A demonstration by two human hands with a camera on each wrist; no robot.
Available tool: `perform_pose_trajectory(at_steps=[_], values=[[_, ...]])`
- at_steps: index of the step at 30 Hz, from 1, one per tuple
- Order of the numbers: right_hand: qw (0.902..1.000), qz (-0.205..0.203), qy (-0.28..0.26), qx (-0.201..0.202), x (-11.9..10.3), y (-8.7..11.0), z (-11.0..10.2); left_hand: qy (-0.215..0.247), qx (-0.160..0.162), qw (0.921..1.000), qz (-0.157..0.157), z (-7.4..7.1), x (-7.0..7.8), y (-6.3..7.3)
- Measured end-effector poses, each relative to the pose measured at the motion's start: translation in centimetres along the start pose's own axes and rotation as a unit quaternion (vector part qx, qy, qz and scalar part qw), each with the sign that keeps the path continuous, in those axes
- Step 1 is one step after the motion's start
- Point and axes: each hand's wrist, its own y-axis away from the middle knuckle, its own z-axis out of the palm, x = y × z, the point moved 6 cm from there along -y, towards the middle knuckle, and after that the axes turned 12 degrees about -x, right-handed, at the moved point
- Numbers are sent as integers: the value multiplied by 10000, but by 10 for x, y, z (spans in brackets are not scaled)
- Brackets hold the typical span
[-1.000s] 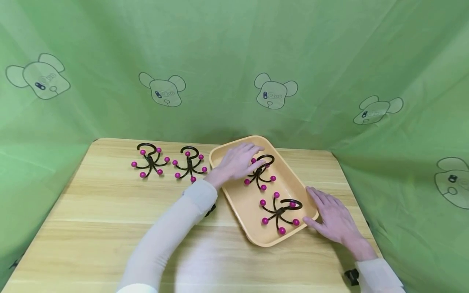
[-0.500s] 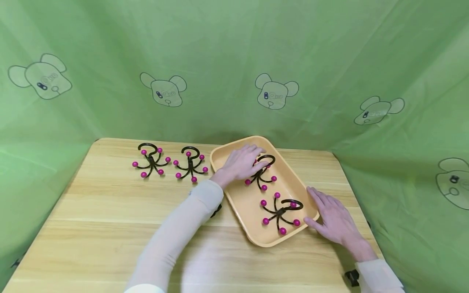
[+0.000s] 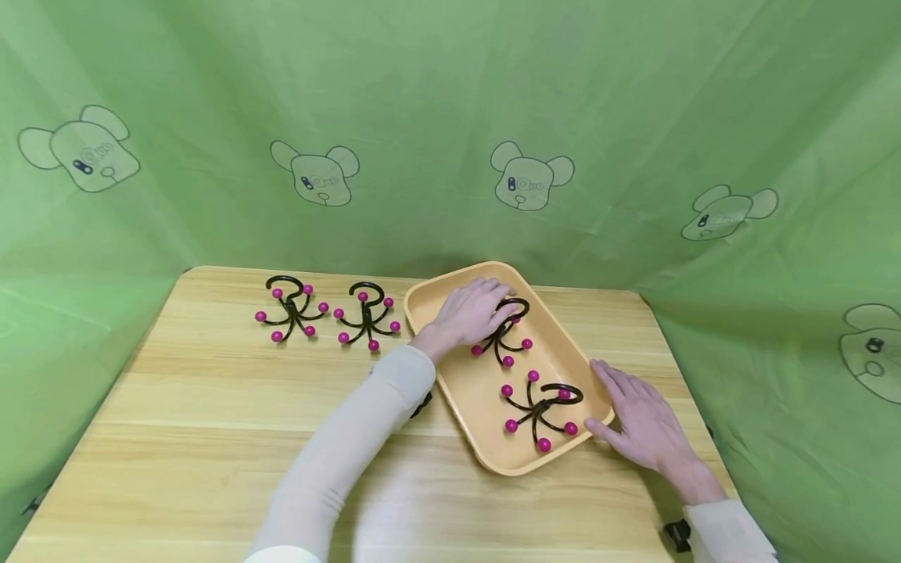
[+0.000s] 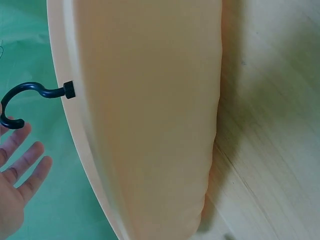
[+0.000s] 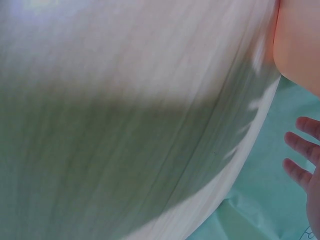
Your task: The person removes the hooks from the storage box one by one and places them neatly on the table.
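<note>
In the head view, a tan plastic tray (image 3: 473, 399) stands at an angle on the table. Two black multi-arm hangers with pink ball tips lie in it: a far hanger (image 3: 500, 338) and a near hanger (image 3: 540, 407). My left hand (image 3: 468, 310) reaches over the left rim, its thumb and fingertips at the far hanger's hook (image 4: 30, 86), partly covering it. Loosely spread fingers show beside that hook in the left wrist view; whether they touch it is unclear. At the tray's near right corner, my right hand (image 3: 639, 418) rests with extended fingers against the rim.
To the left of the tray, a hanger (image 3: 290, 311) and another hanger (image 3: 367, 317) of the same kind lie on the wooden table (image 3: 211, 438). A green curtain (image 3: 422, 102) printed with mouse heads surrounds the table at the back and sides.
My left hand has shifted slightly right, its thumb and index fingertips coming closer to the far hanger's hook. My right hand, the tray and the hangers look unchanged.
</note>
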Motion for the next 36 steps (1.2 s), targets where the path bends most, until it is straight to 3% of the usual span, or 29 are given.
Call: perform_pose_trajectory(at_steps=[11,27,36], values=[[10000,35,-27,-26,0,0,0,-416,109,9990,110,-2,3,-1],[10000,39,30,14,1,2,0,-475,36,9988,58,-3,-2,3],[10000,45,37,14,-1,1,0,-567,74,9981,219,-6,-3,9]])
